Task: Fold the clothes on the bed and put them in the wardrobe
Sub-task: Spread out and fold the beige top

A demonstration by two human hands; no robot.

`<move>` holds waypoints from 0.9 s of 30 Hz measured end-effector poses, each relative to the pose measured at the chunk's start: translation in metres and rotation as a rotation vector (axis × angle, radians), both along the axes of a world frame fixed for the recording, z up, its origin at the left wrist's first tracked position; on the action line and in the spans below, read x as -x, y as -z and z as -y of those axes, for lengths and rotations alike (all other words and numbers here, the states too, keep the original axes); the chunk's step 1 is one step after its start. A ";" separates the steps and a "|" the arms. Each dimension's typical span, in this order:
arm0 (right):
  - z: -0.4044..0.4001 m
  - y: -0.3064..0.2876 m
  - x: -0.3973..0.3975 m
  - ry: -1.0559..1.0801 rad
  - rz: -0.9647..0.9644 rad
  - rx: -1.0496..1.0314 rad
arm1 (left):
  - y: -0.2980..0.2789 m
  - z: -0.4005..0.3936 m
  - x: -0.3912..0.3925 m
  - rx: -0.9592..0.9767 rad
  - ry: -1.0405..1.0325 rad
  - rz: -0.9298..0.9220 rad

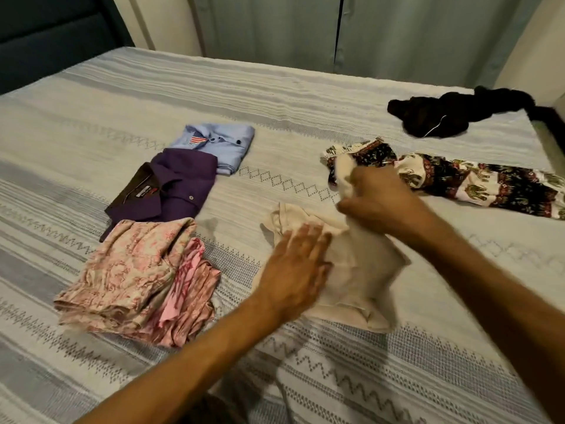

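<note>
A cream garment (363,270) lies half folded on the bed (275,96) in front of me. My left hand (295,267) rests flat on its left part, fingers spread. My right hand (379,200) is closed on a lifted flap of the same cream cloth, above its far side. To the left lie three folded items in a row: a pink patterned garment (134,280) nearest, a purple shirt (171,191) behind it, and a light blue shirt (220,143) farthest. An elephant-print garment (477,182) lies unfolded at the right, and a black garment (443,113) is bunched at the far right.
The bed has a pale striped cover with zigzag bands. Grey-green wardrobe doors (336,32) stand closed beyond the far edge of the bed. A dark headboard (46,32) is at the far left. The bed's right edge (547,133) runs near the black garment.
</note>
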State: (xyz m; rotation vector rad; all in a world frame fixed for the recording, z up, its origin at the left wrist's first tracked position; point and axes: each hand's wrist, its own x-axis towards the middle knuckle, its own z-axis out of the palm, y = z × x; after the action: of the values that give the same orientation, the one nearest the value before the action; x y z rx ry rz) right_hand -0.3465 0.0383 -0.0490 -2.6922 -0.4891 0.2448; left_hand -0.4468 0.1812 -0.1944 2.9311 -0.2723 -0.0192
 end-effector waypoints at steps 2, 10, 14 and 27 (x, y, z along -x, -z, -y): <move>-0.053 0.024 0.009 -0.062 -0.008 0.027 | 0.003 -0.049 0.008 0.018 -0.104 0.004; -0.067 0.106 0.051 0.166 0.044 -0.062 | 0.056 -0.117 0.018 0.490 -0.157 0.008; 0.035 0.119 0.037 0.550 -0.101 -0.222 | 0.035 -0.108 -0.003 0.605 -0.364 -0.041; 0.002 0.075 -0.001 0.315 -0.587 -0.636 | -0.034 -0.011 0.037 1.475 -0.908 0.004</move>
State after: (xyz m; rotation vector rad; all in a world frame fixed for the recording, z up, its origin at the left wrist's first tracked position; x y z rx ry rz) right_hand -0.3451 0.0362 -0.1237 -1.9135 0.0435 0.6363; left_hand -0.4839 0.1925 -0.1607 1.3646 0.7359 0.2143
